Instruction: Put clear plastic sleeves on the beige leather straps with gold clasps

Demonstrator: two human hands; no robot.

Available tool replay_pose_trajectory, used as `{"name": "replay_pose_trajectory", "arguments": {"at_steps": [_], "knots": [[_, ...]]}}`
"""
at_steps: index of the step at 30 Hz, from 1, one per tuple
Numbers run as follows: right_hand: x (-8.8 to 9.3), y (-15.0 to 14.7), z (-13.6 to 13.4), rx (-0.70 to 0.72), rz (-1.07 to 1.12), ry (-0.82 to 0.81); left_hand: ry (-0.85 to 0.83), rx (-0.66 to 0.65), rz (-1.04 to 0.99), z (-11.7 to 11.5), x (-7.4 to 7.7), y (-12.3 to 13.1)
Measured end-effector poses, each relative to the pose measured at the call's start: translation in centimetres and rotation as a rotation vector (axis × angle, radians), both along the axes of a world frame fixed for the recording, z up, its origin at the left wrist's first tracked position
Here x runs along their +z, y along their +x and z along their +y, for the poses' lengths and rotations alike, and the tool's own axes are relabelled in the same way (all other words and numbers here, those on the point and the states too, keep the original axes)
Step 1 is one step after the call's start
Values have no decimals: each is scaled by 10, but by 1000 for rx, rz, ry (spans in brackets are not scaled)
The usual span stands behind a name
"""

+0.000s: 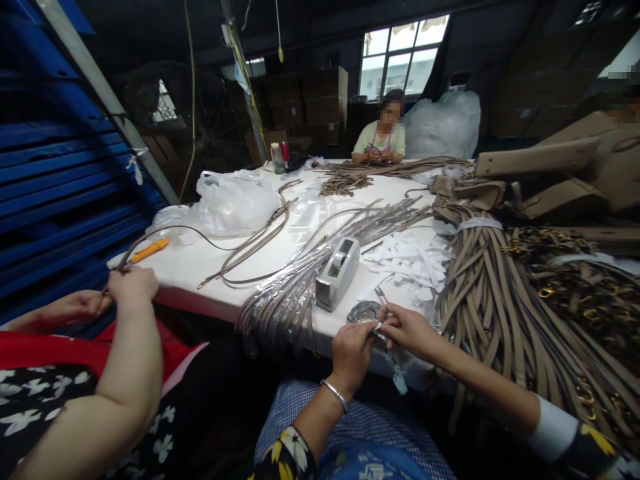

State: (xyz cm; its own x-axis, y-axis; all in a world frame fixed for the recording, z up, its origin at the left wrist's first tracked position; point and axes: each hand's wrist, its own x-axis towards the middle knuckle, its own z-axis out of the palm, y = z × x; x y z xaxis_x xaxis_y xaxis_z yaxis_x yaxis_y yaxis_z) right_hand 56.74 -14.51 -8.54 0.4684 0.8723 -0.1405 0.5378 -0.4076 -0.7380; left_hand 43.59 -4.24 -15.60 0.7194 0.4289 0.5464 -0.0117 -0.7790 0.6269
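Note:
My left hand [353, 353], wearing a silver bangle, is closed in a pinch on a small white piece [378, 327], too small to name. My right hand [407, 330] meets it there, fingertips almost touching the left ones. A slim pink-and-silver pointed tool [383, 297] sticks up from my right fingers; its exact kind is unclear. Just behind my hands lies a grey coil [364, 311] at the table edge. A white tape dispenser [338, 275] stands beyond them. Brown straps in clear plastic sleeves [280, 307] hang over the edge to the left.
White paper strips [410, 263] lie behind my right hand. A big bundle of brown straps [480, 287] fills the right side. At left, a co-worker's hand [133, 283] handles a strap near an orange cutter [150, 250]. Another person [383, 137] sits across the white table [193, 263].

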Motion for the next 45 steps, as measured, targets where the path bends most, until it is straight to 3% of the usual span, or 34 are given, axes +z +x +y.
{"name": "replay_pose_trajectory", "arguments": {"at_steps": [6, 13, 21, 27, 34, 39, 41, 45], "knots": [[8, 17, 10, 90, -203, 39, 52, 10, -26, -1, -1, 1], [14, 34, 35, 280, -213, -24, 60, -1, -43, -1, 1, 0], [6, 17, 45, 104, -209, 116, 32, -24, 30, 7, -4, 0], [5, 16, 33, 19, -48, 211, 31, -90, 47, 9, 5, -3], [-3, 5, 19, -27, 135, 301, -263, 69, -3, -6, 20, 1], [-8, 2, 19, -95, 183, 377, -360, 177, 81, -6, 24, 7], [-8, -1, 20, -100, 195, 394, -337, 183, 121, -5, 25, 8], [-2, -11, 24, -104, 189, 444, -92, 185, 214, -7, 23, 9]]}}
